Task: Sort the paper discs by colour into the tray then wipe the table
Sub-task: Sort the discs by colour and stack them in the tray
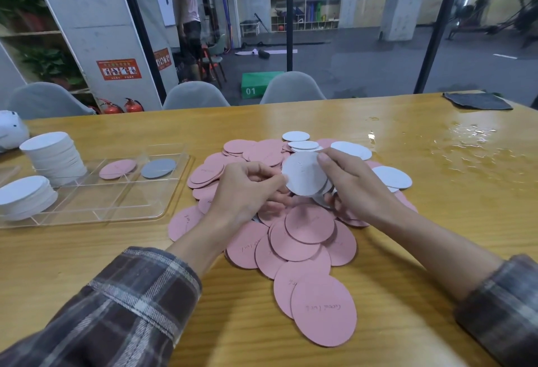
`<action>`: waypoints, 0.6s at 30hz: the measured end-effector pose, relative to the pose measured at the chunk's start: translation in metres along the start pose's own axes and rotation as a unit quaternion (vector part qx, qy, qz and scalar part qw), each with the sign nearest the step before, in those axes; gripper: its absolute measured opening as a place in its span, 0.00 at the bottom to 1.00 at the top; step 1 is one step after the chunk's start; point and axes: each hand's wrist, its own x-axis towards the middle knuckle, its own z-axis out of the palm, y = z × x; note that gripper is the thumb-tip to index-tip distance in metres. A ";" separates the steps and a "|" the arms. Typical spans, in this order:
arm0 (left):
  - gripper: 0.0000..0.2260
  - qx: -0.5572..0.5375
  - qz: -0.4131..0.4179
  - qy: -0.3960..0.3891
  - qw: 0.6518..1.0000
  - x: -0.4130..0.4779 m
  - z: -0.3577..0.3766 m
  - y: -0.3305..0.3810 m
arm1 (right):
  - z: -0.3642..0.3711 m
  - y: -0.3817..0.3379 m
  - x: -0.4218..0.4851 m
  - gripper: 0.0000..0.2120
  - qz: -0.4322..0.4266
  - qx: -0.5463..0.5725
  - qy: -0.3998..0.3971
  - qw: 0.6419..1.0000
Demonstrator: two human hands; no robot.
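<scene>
Both hands meet above the pile (291,235) of discs, holding a small stack of white discs (304,174) tilted up toward the camera: the right hand (355,183) has its thumb pressed on the face near the upper right edge with the other fingers curled behind, and the left hand (247,189) pinches the left edge between thumb and forefinger, its remaining fingers folded under. Several more whites seem fanned just behind the front one, below the right thumb. Directly beneath the fingers lies the heap, mostly pink discs (310,222) spreading toward the person, while loose whites (391,177) sit just beyond and to the right of the right knuckles. Well out to the left of the left hand is the clear tray (163,212), with two tall white stacks (54,157) in its far-left cells and, nearer the hands, one pink (117,168) and one grey disc (158,168) each alone in a cell. The step looks like squaring up gathered whites before carrying them over. To do it well, tap the edges flush between both hands so none slides out, check no pink is caught behind, then grip across the stack's thickness for the carry. Set it on a white stack gently, since those piles look tall enough to topple. Past the right hand the table (87,250) shows a wet patch (471,139), and a dark cloth (477,101) lies at the far corner for the wipe
</scene>
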 end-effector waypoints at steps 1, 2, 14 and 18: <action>0.05 -0.006 -0.009 -0.005 1.000 -0.001 0.002 0.001 | 0.001 0.000 0.000 0.11 -0.012 -0.015 -0.003 1.000; 0.07 -0.013 -0.016 -0.011 1.000 -0.003 0.004 0.001 | 0.001 0.001 0.001 0.09 -0.025 -0.036 -0.005 0.999; 0.03 0.344 0.246 0.052 0.905 0.017 0.007 -0.016 | -0.023 0.011 0.011 0.11 -0.035 -0.160 0.056 0.985; 0.22 0.468 0.205 0.039 0.859 0.031 0.016 -0.021 | -0.029 0.013 0.011 0.11 -0.037 -0.160 0.054 0.985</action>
